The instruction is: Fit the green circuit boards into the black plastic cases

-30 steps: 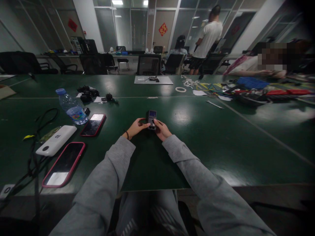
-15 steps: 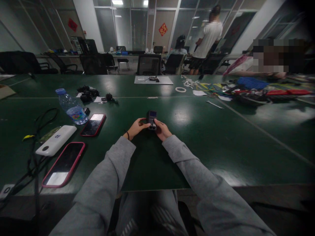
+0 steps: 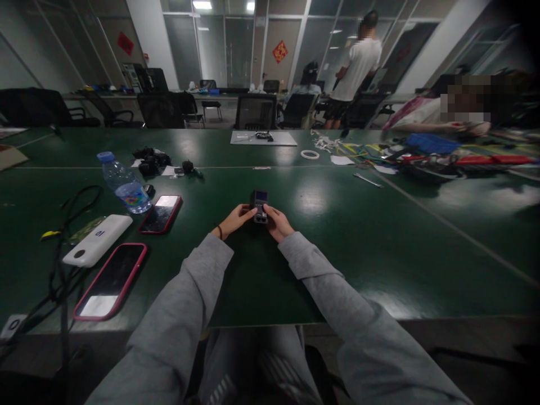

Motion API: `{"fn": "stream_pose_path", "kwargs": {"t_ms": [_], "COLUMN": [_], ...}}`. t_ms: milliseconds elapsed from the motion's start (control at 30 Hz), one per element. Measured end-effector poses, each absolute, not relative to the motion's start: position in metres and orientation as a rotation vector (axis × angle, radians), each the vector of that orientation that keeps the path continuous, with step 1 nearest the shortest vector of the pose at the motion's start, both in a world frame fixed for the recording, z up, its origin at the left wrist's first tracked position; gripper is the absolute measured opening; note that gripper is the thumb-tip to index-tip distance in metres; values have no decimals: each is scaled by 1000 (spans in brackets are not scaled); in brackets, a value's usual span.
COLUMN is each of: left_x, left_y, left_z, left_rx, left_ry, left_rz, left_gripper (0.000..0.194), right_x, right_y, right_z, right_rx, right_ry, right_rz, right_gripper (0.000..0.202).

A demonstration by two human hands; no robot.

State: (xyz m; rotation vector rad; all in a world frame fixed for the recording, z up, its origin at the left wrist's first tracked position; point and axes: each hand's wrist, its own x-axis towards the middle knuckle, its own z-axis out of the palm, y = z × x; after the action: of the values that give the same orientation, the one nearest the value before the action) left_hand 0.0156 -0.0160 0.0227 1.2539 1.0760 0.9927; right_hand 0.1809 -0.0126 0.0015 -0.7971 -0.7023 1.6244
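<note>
Handheld device [image 3: 259, 202] is sitting between the two hands, above or on the green table [image 3: 358, 230]; which, I cannot tell. Leftmost of these things, a red-edged phone [image 3: 160, 215] is lying flat. The left hand [image 3: 233, 221] is pinching the device's left side, its thumb reaching over the lower face. The casing is looking light, stiff and perhaps slightly slippery, its screen likely the fragile part, so the side edges are offering the best hold. The right hand [image 3: 280, 225] is pinching the right side, thumb on top.
</note>
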Motion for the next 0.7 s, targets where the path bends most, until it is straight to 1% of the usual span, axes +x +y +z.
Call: {"fn": "stream_pose_path", "kwargs": {"t_ms": [100, 200, 333, 433, 533, 700], "left_x": [16, 15, 15, 18, 21, 19], "left_y": [-17, -16, -13, -12, -13, -15], "left_z": [22, 20, 18, 19, 21, 22], "left_rx": [1194, 1117, 1027, 901, 767, 666], "left_ry": [1072, 972, 885, 835, 807, 780], "left_rz": [1053, 1092, 1092, 1063, 1032, 1031], "left_gripper": [51, 53, 57, 60, 68, 83], "right_x": [179, 177, 173, 170, 165, 144], "right_y": [-15, -16, -17, -16, -18, -21], "right_z": [1, -1, -4, -6, -4, -2], "right_rx": [-842, -890, -954, -988, -993, -948], "right_ry": [-750, -855, -1016, -1086, -1112, -1083], "right_rz": [1593, 1543, 1455, 1364, 1298, 1336], "right_gripper": [49, 48, 55, 55, 54, 52]}}
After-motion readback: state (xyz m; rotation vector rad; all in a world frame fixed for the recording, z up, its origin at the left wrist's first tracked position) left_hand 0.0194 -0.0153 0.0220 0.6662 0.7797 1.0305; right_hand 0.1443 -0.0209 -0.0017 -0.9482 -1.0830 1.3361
